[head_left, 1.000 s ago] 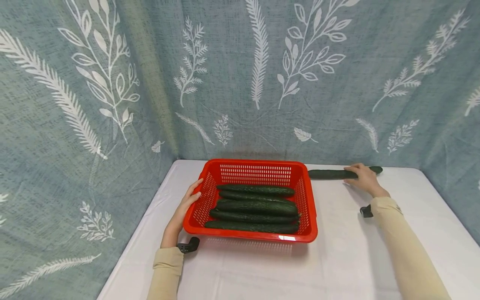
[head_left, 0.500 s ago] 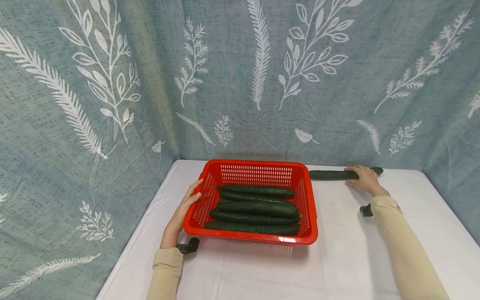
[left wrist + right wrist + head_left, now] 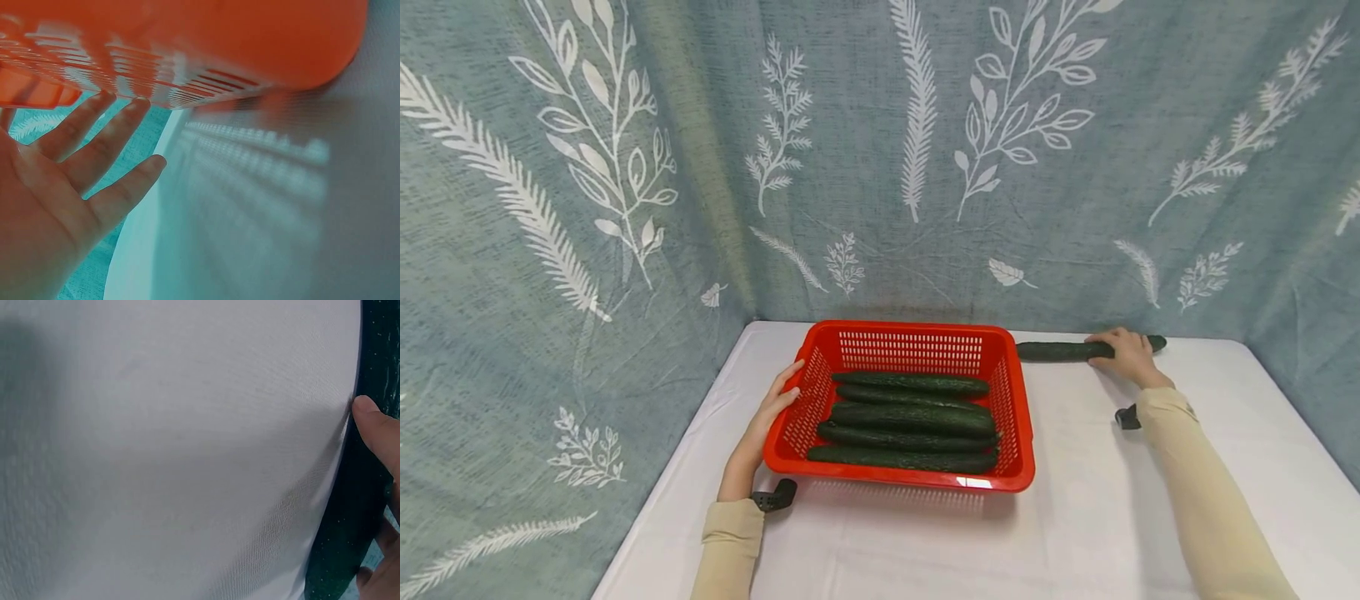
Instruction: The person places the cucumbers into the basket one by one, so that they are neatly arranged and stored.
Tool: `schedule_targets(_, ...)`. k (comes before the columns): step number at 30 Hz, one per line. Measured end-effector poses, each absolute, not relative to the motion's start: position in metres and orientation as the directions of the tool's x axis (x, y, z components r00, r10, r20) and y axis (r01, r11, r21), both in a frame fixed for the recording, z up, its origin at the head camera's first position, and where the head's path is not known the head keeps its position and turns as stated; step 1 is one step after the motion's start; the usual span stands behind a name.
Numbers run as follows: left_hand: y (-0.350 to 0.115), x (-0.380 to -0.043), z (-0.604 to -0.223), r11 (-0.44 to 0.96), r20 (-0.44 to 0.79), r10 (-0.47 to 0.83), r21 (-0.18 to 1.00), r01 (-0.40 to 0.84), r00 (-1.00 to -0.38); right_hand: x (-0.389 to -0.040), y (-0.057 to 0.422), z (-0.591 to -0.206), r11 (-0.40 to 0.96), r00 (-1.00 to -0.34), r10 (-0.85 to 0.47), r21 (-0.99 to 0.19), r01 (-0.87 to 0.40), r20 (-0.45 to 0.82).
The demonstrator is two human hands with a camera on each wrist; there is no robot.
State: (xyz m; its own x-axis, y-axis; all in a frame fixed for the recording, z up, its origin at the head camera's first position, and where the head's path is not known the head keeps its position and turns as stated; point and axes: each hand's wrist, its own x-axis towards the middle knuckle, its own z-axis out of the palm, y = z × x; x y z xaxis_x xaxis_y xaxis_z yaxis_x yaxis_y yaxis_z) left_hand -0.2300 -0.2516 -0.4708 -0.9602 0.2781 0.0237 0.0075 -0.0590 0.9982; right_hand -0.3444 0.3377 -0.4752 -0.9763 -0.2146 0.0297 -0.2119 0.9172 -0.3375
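Observation:
A red plastic basket (image 3: 880,475) with slotted walls stands on the table, holding several dark green cucumbers (image 3: 913,417) laid side by side. My left hand (image 3: 763,421) rests against the basket's left side. In the left wrist view, its fingers (image 3: 103,150) are spread and nearly straight, some tips right at the slotted wall. To the right of the basket, another cucumber (image 3: 1052,352) lies along the table's back edge. My right hand (image 3: 1129,358) grips it from above near its right end. The right wrist view shows the thumb (image 3: 375,425) along this cucumber's side.
A white cloth (image 3: 1090,500) covers the table. Blue-green curtains (image 3: 880,167) with white leaf prints hang close behind the table and along its left side. The gripped cucumber's left end is close to the basket's right rim.
Both hands keep their places, the left at the basket and the right on the cucumber. The head view has shifted very slightly.

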Motion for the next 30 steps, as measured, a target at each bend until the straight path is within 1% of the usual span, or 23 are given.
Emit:
schedule_targets(5, -0.251, -0.230, -0.471, -0.055, 0.025, 0.267, 0.998, 0.011, -0.963, -0.345, 0.339, -0.475, 0.916, -0.978, -0.207, -0.345, -0.206, 0.035)
schedule_targets(12, -0.251, -0.232, -0.471, -0.057, 0.015, 0.267, 0.998, 0.000, -0.964, -0.344, 0.339, -0.472, 0.926, -0.979, -0.204, -0.317, -0.203, 0.029)
schedule_targets(26, -0.251, -0.231, -0.471, -0.056, 0.020, 0.271, 0.998, 0.005, -0.962, -0.336, 0.338, -0.467, 0.910, -0.974, -0.223, -0.352, -0.222, 0.037)
schedule_targets(30, -0.250, -0.230, -0.472, -0.058, 0.014, 0.264, 0.998, -0.002, -0.964, -0.335, 0.338, -0.465, 0.910, -0.972, -0.232, -0.344, -0.232, 0.041)
